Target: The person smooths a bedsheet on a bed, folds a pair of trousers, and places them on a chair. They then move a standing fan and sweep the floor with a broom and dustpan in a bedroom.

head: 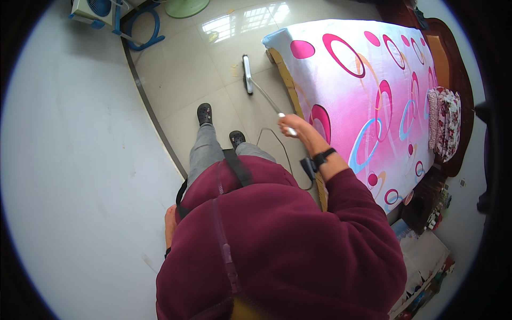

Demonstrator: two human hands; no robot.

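Note:
My right hand (294, 125) grips the white end of a long-handled broom (265, 94). The broom's thin metal handle slants down to a narrow white-and-grey head with dark bristles (247, 74), which rests on the tiled floor (188, 80) near the bed's corner. A black band with a small device and cable (316, 163) is strapped to my right wrist. My left hand (170, 224) hangs at my side by the white wall, mostly hidden behind my maroon jacket; its fingers cannot be made out.
A bed with a pink-and-white patterned sheet (380, 100) fills the right side, folded floral bedding (444, 124) at its headboard (460, 72). The white wall (80, 180) runs along the left. A blue hose (154, 38), an appliance (96, 12) and a green round base (186, 7) stand at the far end.

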